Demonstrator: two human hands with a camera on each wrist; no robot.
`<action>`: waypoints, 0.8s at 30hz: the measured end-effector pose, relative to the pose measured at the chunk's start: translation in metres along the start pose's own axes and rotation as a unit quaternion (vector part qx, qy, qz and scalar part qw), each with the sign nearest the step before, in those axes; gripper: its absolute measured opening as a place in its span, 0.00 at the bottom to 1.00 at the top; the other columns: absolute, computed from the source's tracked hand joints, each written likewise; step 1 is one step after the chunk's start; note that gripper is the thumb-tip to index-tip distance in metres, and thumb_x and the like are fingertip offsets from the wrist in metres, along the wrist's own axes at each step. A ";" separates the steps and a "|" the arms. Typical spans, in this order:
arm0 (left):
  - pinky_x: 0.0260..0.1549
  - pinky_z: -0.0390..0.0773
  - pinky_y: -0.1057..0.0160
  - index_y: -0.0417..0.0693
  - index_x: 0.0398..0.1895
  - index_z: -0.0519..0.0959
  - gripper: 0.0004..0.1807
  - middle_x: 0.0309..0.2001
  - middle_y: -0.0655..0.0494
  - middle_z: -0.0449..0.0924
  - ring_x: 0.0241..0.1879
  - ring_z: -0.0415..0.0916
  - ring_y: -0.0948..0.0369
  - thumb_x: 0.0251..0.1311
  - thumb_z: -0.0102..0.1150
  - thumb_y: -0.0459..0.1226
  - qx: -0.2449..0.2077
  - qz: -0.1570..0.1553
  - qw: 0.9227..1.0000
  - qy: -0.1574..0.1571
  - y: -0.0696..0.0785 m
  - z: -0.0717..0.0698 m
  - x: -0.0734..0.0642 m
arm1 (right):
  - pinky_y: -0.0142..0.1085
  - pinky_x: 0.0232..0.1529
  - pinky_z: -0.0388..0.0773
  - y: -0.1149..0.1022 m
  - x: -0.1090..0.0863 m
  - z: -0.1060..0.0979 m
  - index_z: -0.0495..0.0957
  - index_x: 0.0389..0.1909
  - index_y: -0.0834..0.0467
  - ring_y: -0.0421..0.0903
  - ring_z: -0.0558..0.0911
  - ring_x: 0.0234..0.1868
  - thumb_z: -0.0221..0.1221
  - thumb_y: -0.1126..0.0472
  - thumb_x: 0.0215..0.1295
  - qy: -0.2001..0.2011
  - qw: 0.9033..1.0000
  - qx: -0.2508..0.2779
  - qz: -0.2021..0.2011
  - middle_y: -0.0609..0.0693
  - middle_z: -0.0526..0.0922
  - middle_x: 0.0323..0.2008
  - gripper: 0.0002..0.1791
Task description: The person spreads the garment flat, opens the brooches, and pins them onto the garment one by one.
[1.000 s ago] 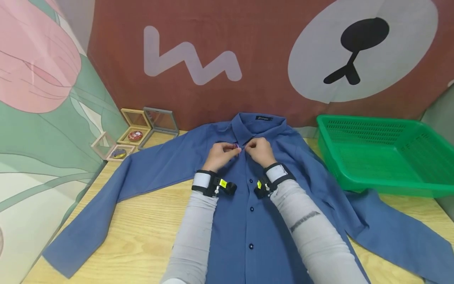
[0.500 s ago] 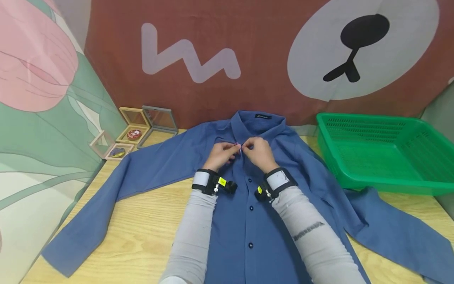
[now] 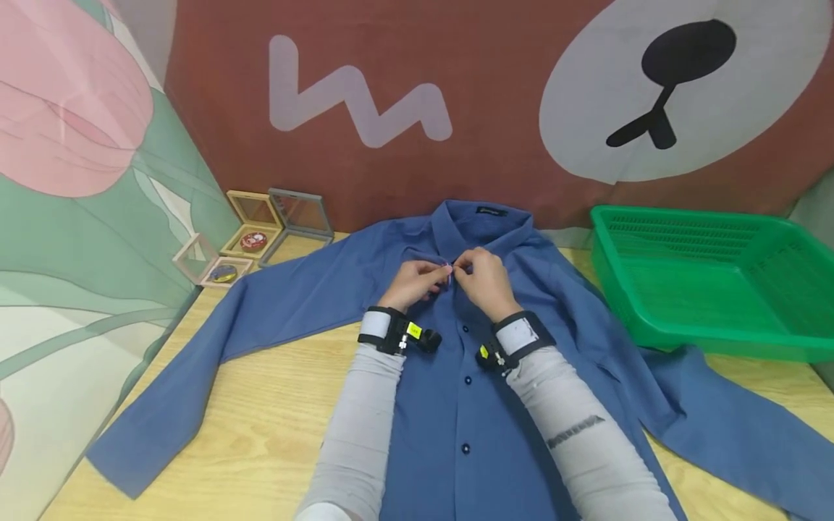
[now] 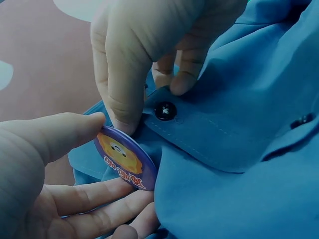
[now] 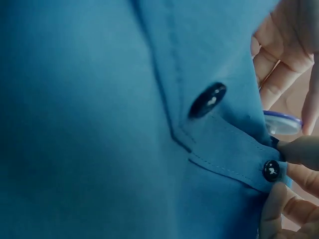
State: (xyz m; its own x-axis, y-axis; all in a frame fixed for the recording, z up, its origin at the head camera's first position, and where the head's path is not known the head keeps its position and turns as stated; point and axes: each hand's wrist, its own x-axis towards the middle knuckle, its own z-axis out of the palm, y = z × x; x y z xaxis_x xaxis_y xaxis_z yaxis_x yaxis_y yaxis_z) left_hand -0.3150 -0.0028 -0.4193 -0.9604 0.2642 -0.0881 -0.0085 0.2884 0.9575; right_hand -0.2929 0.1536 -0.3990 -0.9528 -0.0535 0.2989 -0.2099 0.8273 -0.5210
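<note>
"On the pale wood-grain table point(image 3: 274, 420), far edge: which step?"
"Pinning, seemingly: left hand point(image 3: 408, 285) pinches the round purple-yellow badge point(image 4: 124, 158), right hand point(image 3: 489, 284) the blue cloth shirt point(image 3: 426, 412) beside it. Next needs taut cloth."

Behind a pale wood-grained table point(image 3: 280, 412) rises a brown cloth point(image 3: 495, 65) with a white zigzag point(image 3: 324, 90) and a pale oval point(image 3: 723, 108) bearing a black nose point(image 3: 689, 53) and mouth point(image 3: 661, 130), between a pink-and-green plant-patterned wall point(image 3: 72, 253) at left and a grey wall point(image 3: 816, 195) at right.
</note>
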 end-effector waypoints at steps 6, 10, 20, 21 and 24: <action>0.31 0.76 0.69 0.41 0.51 0.84 0.20 0.44 0.47 0.85 0.38 0.81 0.59 0.67 0.60 0.48 -0.011 -0.001 1.000 0.009 0.001 0.002 0.001 | 0.46 0.40 0.78 -0.002 -0.003 -0.001 0.85 0.34 0.62 0.54 0.82 0.38 0.63 0.64 0.63 0.006 1.000 -0.005 -0.019 0.57 0.84 0.36 0.05; 0.33 0.77 0.69 0.39 0.51 0.83 0.21 0.46 0.45 0.85 0.39 0.82 0.58 0.67 0.60 0.47 -0.023 0.000 1.000 0.006 0.001 0.004 0.000 | 0.45 0.39 0.79 0.001 -0.004 0.000 0.85 0.34 0.62 0.53 0.83 0.36 0.63 0.65 0.61 0.002 1.000 0.018 -0.008 0.57 0.87 0.34 0.04; 0.36 0.80 0.72 0.32 0.50 0.81 0.20 0.39 0.49 0.83 0.33 0.80 0.65 0.68 0.59 0.41 -0.095 -0.004 0.995 -0.011 0.000 0.004 0.001 | 0.37 0.37 0.83 0.007 -0.003 -0.002 0.87 0.38 0.65 0.50 0.87 0.35 0.60 0.65 0.67 -0.036 0.992 0.112 0.045 0.61 0.88 0.36 0.09; 0.36 0.80 0.72 0.32 0.51 0.81 0.20 0.39 0.49 0.83 0.33 0.80 0.65 0.68 0.59 0.41 -0.102 -0.005 0.995 -0.014 0.000 0.004 0.001 | 0.36 0.36 0.83 0.007 -0.003 -0.002 0.86 0.38 0.66 0.49 0.87 0.35 0.60 0.65 0.68 -0.043 0.989 0.127 0.059 0.62 0.88 0.37 0.09; 0.38 0.80 0.72 0.32 0.53 0.81 0.20 0.42 0.49 0.83 0.34 0.80 0.66 0.69 0.59 0.41 -0.113 -0.010 0.993 -0.023 -0.001 0.003 0.002 | 0.35 0.40 0.85 0.005 -0.002 -0.004 0.85 0.41 0.68 0.50 0.88 0.39 0.60 0.66 0.68 -0.062 0.978 0.169 0.106 0.64 0.87 0.43 0.10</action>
State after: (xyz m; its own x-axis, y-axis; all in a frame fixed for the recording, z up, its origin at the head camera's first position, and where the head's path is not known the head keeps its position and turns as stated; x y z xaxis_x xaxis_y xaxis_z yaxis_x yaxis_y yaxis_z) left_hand -0.3158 0.0004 -0.4213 -0.9458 0.3039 -0.1148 -0.0943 0.0813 0.9922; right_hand -0.2915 0.1597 -0.3989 -0.9976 0.0139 0.0677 -0.0461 0.5961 -0.8016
